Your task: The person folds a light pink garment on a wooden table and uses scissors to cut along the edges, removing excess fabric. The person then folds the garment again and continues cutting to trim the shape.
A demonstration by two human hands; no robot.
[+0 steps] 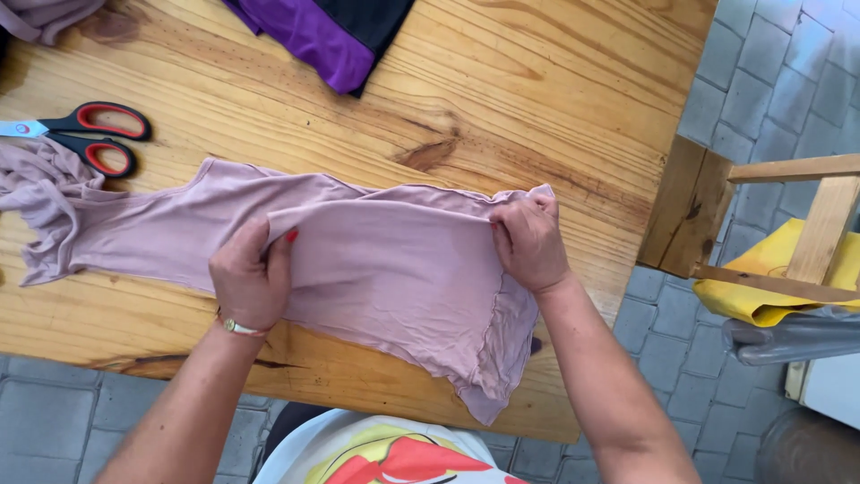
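While your left hand [251,280] pinches a fold of the mauve garment [376,269] and your right hand [528,244] grips its edge, the cloth lies between them on the wooden table [502,99] (scissors [90,134] beyond your left). You seem mid-fold; next needs an even pull.

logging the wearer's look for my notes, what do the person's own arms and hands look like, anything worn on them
Both forearms are bare, with no sleeves in view. The left hand has red-painted nails on its fingers and a thin gold-coloured bracelet with a small pale round face at the wrist. The right hand shows no ring, bracelet or watch, and its nails are curled out of sight.
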